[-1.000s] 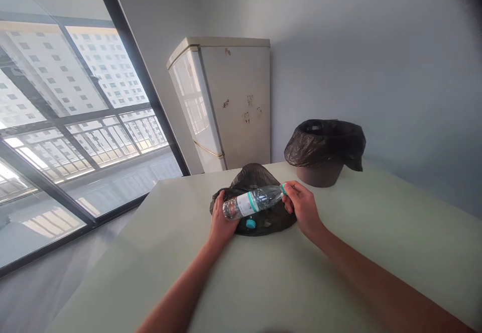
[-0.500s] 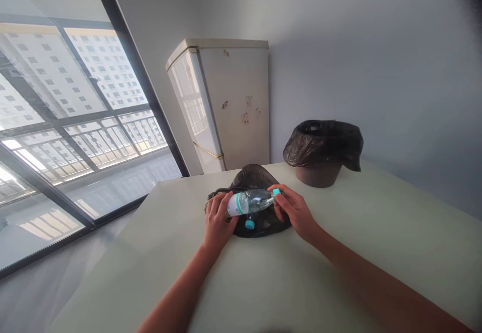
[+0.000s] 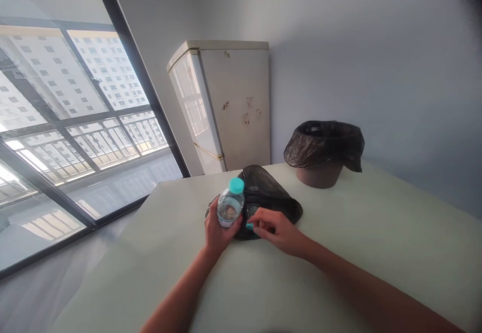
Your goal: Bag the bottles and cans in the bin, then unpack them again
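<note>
My left hand [image 3: 220, 235] is wrapped round a clear plastic bottle [image 3: 228, 209] with a teal cap [image 3: 236, 186] on it. The bottle tilts so that its capped end faces up and towards me. Beneath both hands lies a crumpled black plastic bag [image 3: 263, 182], spread on the table. A second bottle rests in the bag, most of it hidden, its teal cap [image 3: 249, 226] showing. The fingers of my right hand [image 3: 276, 230] are bent and closed at this cap, partly covering it.
A brown bin [image 3: 319, 176] lined with a black bag [image 3: 312, 149] stands at the table's back right. The pale table [image 3: 150, 252] spans the foreground. Behind it are a white fridge [image 3: 241, 82] and a grey wall; a glass door [image 3: 75, 122] is at left.
The left hand has swung its bottle from lying sideways to cap end up. My right hand has let go of that bottle's cap and moved down-left to the second bottle's cap.
</note>
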Demonstrator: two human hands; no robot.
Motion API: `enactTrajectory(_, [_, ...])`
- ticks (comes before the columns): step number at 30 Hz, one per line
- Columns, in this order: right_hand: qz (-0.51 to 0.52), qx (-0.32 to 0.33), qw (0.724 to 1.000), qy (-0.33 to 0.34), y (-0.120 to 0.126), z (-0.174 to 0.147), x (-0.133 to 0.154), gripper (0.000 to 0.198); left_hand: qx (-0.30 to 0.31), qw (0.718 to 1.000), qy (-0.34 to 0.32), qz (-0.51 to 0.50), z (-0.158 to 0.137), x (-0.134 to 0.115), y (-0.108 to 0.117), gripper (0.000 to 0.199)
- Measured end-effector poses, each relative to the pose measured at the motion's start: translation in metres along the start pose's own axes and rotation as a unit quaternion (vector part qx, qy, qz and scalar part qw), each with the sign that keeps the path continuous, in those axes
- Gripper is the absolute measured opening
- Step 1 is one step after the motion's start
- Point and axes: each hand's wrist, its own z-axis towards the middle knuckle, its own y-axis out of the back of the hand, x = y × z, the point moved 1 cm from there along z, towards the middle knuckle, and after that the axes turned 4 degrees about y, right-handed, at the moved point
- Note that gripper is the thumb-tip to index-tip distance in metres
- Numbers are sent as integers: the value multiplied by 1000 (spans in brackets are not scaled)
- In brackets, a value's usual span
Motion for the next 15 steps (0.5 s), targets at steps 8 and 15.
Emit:
enactTrajectory(8, [-221,-69,973,10,13,-2,-19,20,-155,965,212,27,46,77,27,49])
enactTrajectory(15, [-277,-42,959,-33,15,-2,-32,18,-161,919,352,75,48,143,38,59])
